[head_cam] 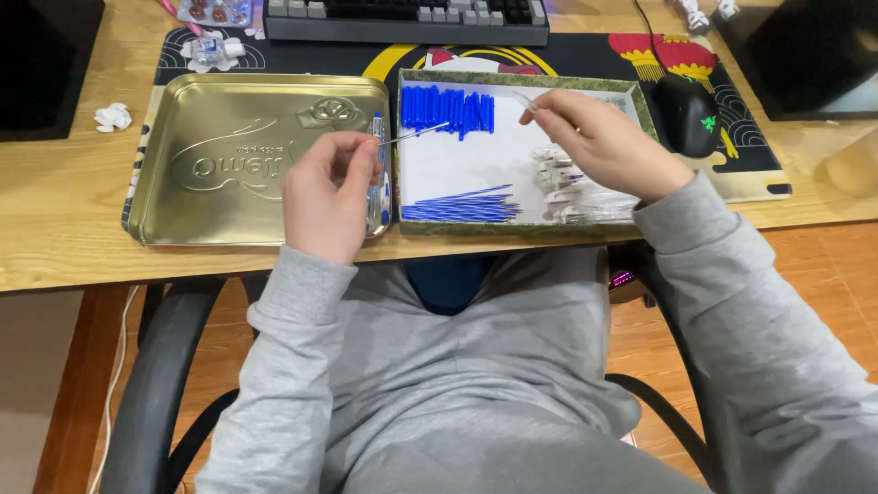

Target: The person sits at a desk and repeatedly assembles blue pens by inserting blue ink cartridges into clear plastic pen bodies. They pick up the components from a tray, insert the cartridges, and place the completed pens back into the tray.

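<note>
My left hand [327,194] pinches a thin pen refill [416,134] whose tip points right over the shallow box [640,105]. Above the box's far side, my right hand [599,142] holds a small clear pen part [525,99] between its fingertips. Inside the box lie a row of blue caps [448,110] at the back, a bundle of blue refills [462,206] at the front and a heap of clear pen barrels [565,183] on the right. A gold tin tray [229,155] stands left of the box, with a few pens [377,174] along its right edge, partly behind my left hand.
A keyboard [407,18] and a black mouse [686,114] sit on the patterned desk mat [585,50] behind the box. Dark boxes stand at the back left [46,64] and back right [805,55]. Crumpled paper [113,116] lies on the wooden desk. Chair arms flank my lap.
</note>
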